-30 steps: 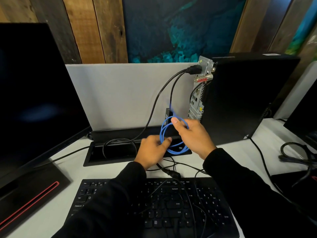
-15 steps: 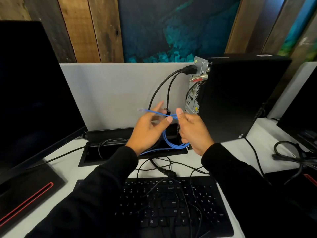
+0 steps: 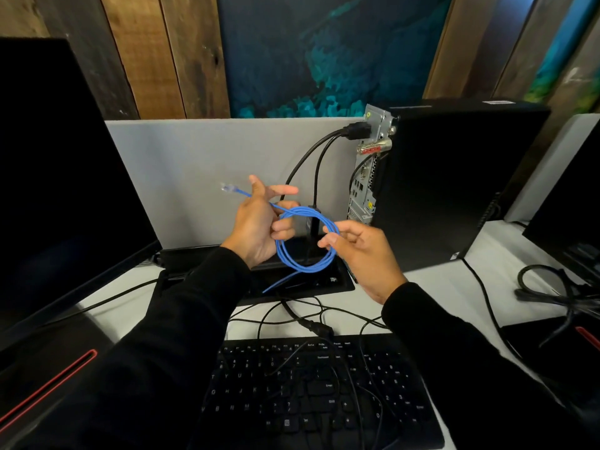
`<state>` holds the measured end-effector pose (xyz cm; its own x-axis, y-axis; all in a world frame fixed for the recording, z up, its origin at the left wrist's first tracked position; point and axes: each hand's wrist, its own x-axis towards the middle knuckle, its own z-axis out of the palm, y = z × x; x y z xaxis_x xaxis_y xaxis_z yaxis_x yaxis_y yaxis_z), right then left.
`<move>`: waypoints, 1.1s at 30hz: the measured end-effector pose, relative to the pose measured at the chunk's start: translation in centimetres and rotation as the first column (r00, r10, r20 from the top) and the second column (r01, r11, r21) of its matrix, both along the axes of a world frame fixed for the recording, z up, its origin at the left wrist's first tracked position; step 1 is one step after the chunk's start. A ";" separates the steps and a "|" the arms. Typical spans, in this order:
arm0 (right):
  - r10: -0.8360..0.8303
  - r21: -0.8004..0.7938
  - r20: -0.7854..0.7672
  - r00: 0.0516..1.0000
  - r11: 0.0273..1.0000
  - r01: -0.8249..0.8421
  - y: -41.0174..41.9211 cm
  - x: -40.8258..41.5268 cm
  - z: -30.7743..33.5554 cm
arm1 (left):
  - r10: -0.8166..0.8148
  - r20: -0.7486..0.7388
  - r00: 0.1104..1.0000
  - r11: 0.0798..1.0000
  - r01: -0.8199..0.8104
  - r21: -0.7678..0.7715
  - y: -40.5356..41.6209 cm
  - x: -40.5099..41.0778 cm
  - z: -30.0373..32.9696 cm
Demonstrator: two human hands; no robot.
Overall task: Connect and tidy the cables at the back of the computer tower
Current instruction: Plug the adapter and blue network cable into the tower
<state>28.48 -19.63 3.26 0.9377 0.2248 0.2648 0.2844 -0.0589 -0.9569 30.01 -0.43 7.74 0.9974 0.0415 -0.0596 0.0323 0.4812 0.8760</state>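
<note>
Nearest, a black keyboard (image 3: 311,394) lies on the white counter (image 3: 431,287), with thin black wires (image 3: 324,319) trailing loosely across its keys and the counter just beyond it. Above these, both hands are raised in front of a black cable tray (image 3: 302,277) sunk in the counter. The left hand (image 3: 259,228) has a narrow grip: its lower fingers curl round the left side of a coiled blue cable (image 3: 305,241), while the thumb and forefinger stand out straighter. The cable's clear plug (image 3: 227,188) sticks out to the left past that hand, and a loose blue tail hangs down from the coil toward the tray. The right hand (image 3: 360,251) pinches the right side of the coil lightly between thumb and fingertips, the other fingers only loosely bent. The coil hangs in the air between the two hands, just left of the tower's back. Farther right stands the black computer tower (image 3: 454,180), upright, its metal back panel (image 3: 367,177) facing left. A black power cable (image 3: 324,147) is plugged in near the top of that panel and drops behind the hands. A dark monitor (image 3: 65,177) stands at far left, a grey divider (image 3: 211,157) behind.
</note>
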 end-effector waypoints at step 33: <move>-0.131 -0.555 0.354 0.926 0.768 0.321 3.4 2.3 -5.2 | -0.127 0.292 0.948 0.828 -0.060 0.557 -1.9 0.7 6.1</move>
<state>30.77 -16.26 -1.96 0.8878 0.2157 0.4066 0.4348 -0.6829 -0.5870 30.67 -2.34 13.87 0.9615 -0.0602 0.2683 -0.2727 -0.0839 0.9584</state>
